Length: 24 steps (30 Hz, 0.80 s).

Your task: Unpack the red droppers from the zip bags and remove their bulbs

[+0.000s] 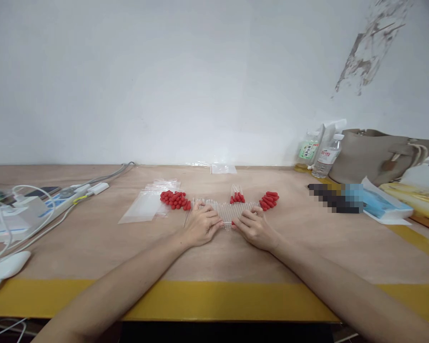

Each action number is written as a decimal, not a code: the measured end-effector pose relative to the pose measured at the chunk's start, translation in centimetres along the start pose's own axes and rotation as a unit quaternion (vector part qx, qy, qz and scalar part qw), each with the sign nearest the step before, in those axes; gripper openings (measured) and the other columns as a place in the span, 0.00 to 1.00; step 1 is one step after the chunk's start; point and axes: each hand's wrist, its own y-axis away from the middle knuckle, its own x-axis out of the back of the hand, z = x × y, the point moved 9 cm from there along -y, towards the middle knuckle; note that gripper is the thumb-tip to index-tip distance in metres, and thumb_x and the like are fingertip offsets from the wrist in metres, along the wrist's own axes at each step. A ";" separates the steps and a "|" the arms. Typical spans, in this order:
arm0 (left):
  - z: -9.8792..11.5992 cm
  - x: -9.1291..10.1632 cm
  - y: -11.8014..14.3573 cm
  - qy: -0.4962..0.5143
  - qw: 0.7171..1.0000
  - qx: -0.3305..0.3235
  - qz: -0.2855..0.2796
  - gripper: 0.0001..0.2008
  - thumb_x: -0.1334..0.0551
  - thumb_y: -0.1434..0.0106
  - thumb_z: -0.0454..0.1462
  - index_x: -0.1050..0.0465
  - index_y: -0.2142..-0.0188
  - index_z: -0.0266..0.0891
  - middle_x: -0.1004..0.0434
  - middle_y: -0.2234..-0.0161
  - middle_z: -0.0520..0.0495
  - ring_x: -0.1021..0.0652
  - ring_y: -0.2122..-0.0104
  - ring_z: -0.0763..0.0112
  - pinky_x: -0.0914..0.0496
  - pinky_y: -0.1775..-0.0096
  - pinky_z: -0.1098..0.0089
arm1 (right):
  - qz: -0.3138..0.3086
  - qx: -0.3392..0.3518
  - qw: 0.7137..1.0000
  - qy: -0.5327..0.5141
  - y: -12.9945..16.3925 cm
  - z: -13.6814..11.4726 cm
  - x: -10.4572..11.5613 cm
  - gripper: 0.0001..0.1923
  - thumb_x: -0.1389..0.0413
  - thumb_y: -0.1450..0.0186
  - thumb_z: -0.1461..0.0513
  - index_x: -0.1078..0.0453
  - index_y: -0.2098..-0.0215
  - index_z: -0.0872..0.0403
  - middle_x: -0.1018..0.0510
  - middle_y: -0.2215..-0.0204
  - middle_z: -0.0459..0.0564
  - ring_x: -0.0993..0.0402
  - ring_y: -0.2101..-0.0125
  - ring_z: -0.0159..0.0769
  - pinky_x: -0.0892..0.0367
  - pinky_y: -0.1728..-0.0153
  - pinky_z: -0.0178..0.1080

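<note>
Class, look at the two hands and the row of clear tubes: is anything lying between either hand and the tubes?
Nothing visible: the left hand and right hand already rest on the tubes, one at each end.

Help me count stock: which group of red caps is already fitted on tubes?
The small middle group, just behind the row of clear tubes. Its caps sit on tube ends; the left pile and right pile lie loose.
</note>
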 end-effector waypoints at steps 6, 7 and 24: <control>-0.7 -0.2 0.1 0.063 0.997 0.035 -0.016 0.20 0.55 0.34 0.40 0.32 0.76 0.39 0.30 0.76 0.52 0.32 0.68 0.71 0.46 0.55 0.62 | 0.008 0.028 0.999 0.017 0.3 -0.1 0.5 0.15 0.59 0.34 0.67 0.31 0.63 0.54 0.26 0.75 0.47 0.35 0.69 0.30 0.50 0.66 0.39; -0.8 -0.3 0.1 0.069 0.997 0.040 -0.017 0.20 0.55 0.34 0.40 0.33 0.77 0.38 0.31 0.76 0.52 0.32 0.68 0.71 0.46 0.55 0.62 | 0.015 0.033 0.999 0.017 0.3 -0.1 0.7 0.15 0.59 0.34 0.68 0.31 0.62 0.54 0.25 0.73 0.47 0.34 0.68 0.30 0.49 0.66 0.39; -1.1 -0.3 0.1 0.137 0.989 0.049 0.000 0.19 0.56 0.35 0.35 0.33 0.76 0.40 0.25 0.62 0.53 0.32 0.55 0.72 0.52 0.45 0.57 | 0.082 0.087 0.991 -0.052 1.2 1.1 2.9 0.15 0.56 0.36 0.68 0.31 0.57 0.52 0.23 0.66 0.48 0.30 0.62 0.32 0.38 0.57 0.40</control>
